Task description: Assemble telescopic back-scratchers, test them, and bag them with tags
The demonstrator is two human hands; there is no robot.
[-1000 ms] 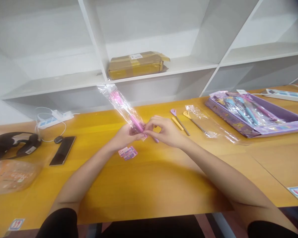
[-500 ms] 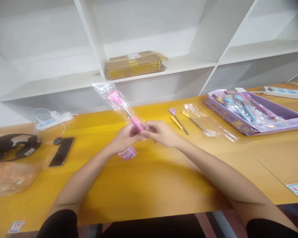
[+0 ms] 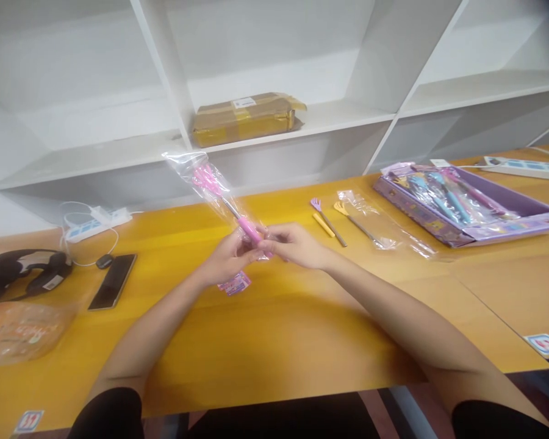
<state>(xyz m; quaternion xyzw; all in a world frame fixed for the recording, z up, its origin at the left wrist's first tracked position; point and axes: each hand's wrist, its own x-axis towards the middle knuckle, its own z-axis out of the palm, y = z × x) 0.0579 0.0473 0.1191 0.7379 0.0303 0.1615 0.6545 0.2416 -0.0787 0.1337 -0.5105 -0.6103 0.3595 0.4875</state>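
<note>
A pink back scratcher (image 3: 248,229) in a clear plastic sleeve (image 3: 183,162) is held over the table, its claw end pointing up and to the left. My left hand (image 3: 229,257) is closed around the lower part of the package, near the handle's end. Against the same end, my right hand (image 3: 293,245) pinches the package with thumb and fingers. Under my left hand lies a small pink and purple printed card (image 3: 236,283). Right of my hands are a purple-clawed scratcher (image 3: 332,224), a loose yellow handle (image 3: 324,225) and a yellow-clawed scratcher (image 3: 359,224) on a clear wrapper (image 3: 396,221).
A purple display box (image 3: 439,228) with several wrapped scratchers stands at the right, a power strip (image 3: 526,167) behind it. To the left are a phone (image 3: 112,281), another power strip (image 3: 98,224), a black neck-pillow-shaped item (image 3: 18,268) and an orange bag (image 3: 22,332). A taped carton (image 3: 247,122) sits on the shelf.
The claw end of the wrapped pink scratcher has shifted slightly left, and a bit more of its handle shows. Both hands keep nearly the same hold. The whole view has shifted slightly.
</note>
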